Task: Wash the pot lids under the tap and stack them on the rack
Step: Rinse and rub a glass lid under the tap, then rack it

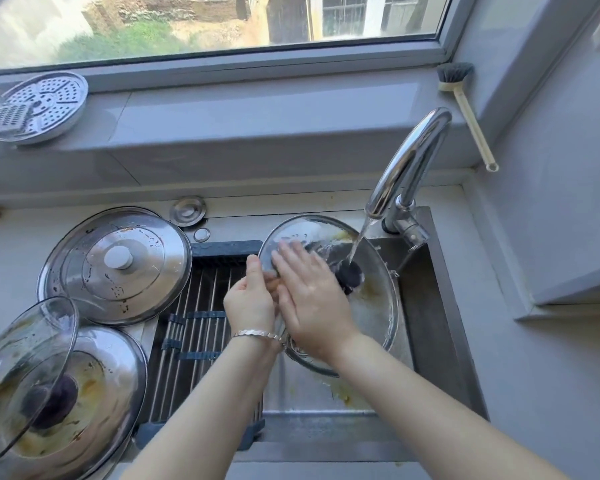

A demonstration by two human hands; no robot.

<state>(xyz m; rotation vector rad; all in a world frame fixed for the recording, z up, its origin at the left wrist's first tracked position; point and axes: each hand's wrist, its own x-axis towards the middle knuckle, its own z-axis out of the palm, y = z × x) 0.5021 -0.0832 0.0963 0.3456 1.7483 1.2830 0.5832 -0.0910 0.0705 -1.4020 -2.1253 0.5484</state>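
A glass pot lid (371, 306) with a dark knob is tilted over the sink, and water from the tap (409, 164) runs onto the knob. My left hand (250, 299) grips the lid's left rim. My right hand (309, 299) lies flat on the glass with fingers spread. A steel lid (115, 265) with a white knob rests on the counter to the left. Two more dirty lids, a glass lid (25, 368) leaning on a steel lid (111, 393), sit at the lower left. The roll-up rack (194, 327) spans the sink's left part.
The sink (437, 327) has yellow residue on its floor. A perforated steamer plate (39, 105) lies on the windowsill at the left. A dish brush (471, 116) leans in the right corner. A small round metal cap (187, 210) sits behind the rack.
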